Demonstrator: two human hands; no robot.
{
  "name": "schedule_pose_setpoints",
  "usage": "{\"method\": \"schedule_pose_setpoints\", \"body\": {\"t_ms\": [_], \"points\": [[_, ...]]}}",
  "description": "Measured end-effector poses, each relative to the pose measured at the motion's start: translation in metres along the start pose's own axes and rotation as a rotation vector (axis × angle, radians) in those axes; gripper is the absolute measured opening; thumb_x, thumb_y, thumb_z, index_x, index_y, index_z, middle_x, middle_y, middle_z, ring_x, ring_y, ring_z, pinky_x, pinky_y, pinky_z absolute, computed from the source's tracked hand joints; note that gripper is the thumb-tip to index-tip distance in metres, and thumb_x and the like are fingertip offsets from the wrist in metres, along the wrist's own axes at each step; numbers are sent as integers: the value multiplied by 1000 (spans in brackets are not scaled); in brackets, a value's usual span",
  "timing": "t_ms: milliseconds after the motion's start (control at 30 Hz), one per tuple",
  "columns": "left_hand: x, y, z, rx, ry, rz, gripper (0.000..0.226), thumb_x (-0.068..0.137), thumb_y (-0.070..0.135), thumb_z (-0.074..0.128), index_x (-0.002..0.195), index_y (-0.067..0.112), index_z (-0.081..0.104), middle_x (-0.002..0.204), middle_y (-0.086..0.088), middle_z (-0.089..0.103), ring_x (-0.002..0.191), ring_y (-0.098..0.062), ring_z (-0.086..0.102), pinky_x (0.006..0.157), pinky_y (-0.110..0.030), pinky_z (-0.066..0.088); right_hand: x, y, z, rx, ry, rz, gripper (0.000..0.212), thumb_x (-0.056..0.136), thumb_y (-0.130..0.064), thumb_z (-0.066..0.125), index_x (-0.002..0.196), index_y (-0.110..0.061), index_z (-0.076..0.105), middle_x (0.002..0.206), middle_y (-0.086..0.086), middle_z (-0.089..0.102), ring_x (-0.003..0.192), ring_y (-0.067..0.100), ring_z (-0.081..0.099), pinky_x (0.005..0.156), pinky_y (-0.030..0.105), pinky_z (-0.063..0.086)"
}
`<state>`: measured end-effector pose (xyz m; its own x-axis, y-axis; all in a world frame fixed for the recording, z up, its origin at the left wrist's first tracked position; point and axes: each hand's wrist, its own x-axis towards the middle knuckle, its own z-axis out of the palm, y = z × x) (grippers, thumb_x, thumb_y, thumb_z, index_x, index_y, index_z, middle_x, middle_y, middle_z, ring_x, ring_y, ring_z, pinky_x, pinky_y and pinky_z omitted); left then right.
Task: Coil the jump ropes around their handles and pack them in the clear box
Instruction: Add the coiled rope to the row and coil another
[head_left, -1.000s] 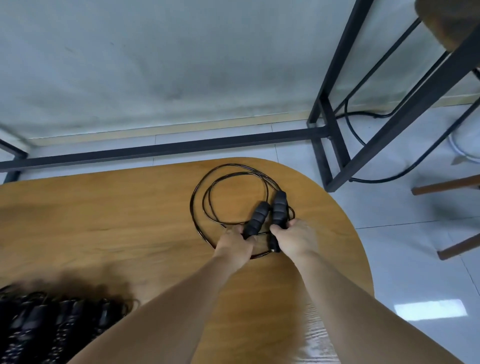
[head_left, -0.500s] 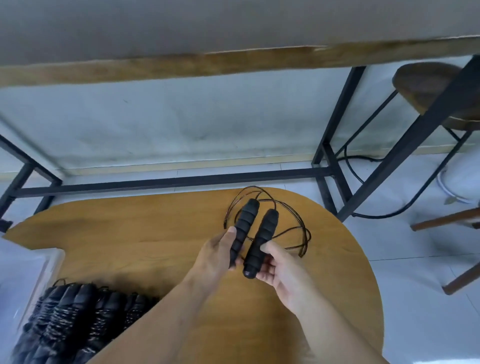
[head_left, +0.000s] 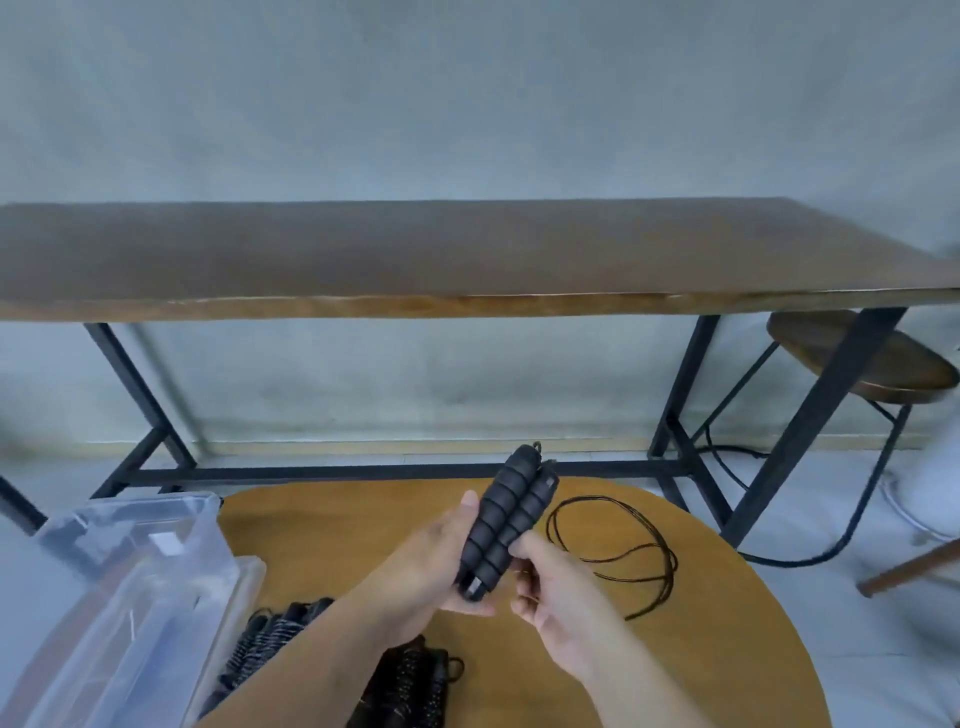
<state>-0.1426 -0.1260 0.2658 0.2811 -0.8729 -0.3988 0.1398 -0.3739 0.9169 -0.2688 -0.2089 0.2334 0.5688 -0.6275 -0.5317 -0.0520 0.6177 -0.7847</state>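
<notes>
Two black ribbed foam jump-rope handles (head_left: 506, 525) are held side by side, parallel and touching, tilted with their far ends up and away from the camera, above the round light-wood table (head_left: 727, 649). Their thin black cord (head_left: 613, 558) trails from the handles and lies in loose loops on the tabletop to the right (not wound round the handles at this moment). The left hand (head_left: 434, 564) reaches in from lower centre, palm turned toward the handles, its thumb pressed along the left handle's side and its fingers curled beneath the lower ends, gripping the pair. The right hand (head_left: 553, 595) comes in from the lower right, thumb resting against the right handle's lower part while its fingers curl inward below; whether those fingers also pinch the cord cannot be told. To the left, a clear plastic storage box (head_left: 135, 597) sits on the table's edge beside its clear lid. Just beside the box, under the left forearm, lies a heap of black jump ropes already coiled round their handles (head_left: 410, 680). Beyond the table stands a long dark-wood bench on a black metal frame (head_left: 467, 260) against a grey wall, with a round dark-wood stool (head_left: 852, 358) at its right end.
</notes>
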Motion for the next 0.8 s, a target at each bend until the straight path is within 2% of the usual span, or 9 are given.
{"method": "schedule_pose_setpoints", "body": {"t_ms": [233,333,400,467,567,633,700,733,800], "points": [[-38,12,-41,-93,-82,-66,51,97,53,47,122,12,62,101,-13,70,87,-23,62,75,-37,53,-33,-4,39,-243,-46,-106,12,89,-16,59,79,-12,65,64,-5,57,62,12,39,61,25,38],[-48,18,-47,-22,-125,-33,34,96,47,54,125,30,63,108,-5,68,90,-20,61,79,-35,56,-40,-7,50,-339,-82,-132,13,83,-25,65,81,-12,64,70,-2,52,62,13,39,61,26,37],[-55,27,-49,222,-65,50,36,95,48,57,131,42,57,110,0,65,85,-14,60,74,-28,53,-42,-13,54,-437,-52,-133,17,78,-28,68,83,-12,64,71,-1,51,58,14,41,57,26,36],[-58,37,-52,637,65,175,49,93,53,56,140,47,42,115,6,61,91,-10,58,76,-20,46,-44,-26,51,-647,55,-180,13,81,-23,66,75,-13,60,67,1,48,55,16,40,56,26,32],[-66,51,-55,1025,216,292,72,91,59,54,152,42,20,134,9,45,123,-12,46,99,-24,38,-50,-56,39,-866,382,-447,24,87,-24,59,66,-14,51,61,0,47,58,18,43,56,29,33],[-68,57,-58,1094,271,351,82,89,62,55,155,32,16,138,9,42,128,-12,43,106,-26,36,-55,-77,38,-800,489,-696,19,94,-30,56,78,-20,60,80,-3,59,71,13,54,61,28,42],[-68,65,-55,1097,304,397,85,87,62,58,155,27,20,133,12,43,123,-10,46,103,-24,37,-50,-95,40,-775,401,-798,14,96,-41,55,105,-31,61,110,-10,55,98,7,54,81,26,46],[-68,69,-53,1088,311,418,85,86,62,60,154,27,22,130,13,43,120,-9,46,102,-23,38,-45,-101,40,-815,316,-791,26,96,-48,53,118,-34,59,120,-14,50,109,5,50,92,28,45],[-69,80,-46,1073,321,469,84,85,60,63,152,28,25,128,14,44,116,-7,47,101,-22,39,-38,-116,41,-805,124,-716,36,96,-54,50,126,-35,58,125,-16,53,118,6,49,98,30,43]]}}
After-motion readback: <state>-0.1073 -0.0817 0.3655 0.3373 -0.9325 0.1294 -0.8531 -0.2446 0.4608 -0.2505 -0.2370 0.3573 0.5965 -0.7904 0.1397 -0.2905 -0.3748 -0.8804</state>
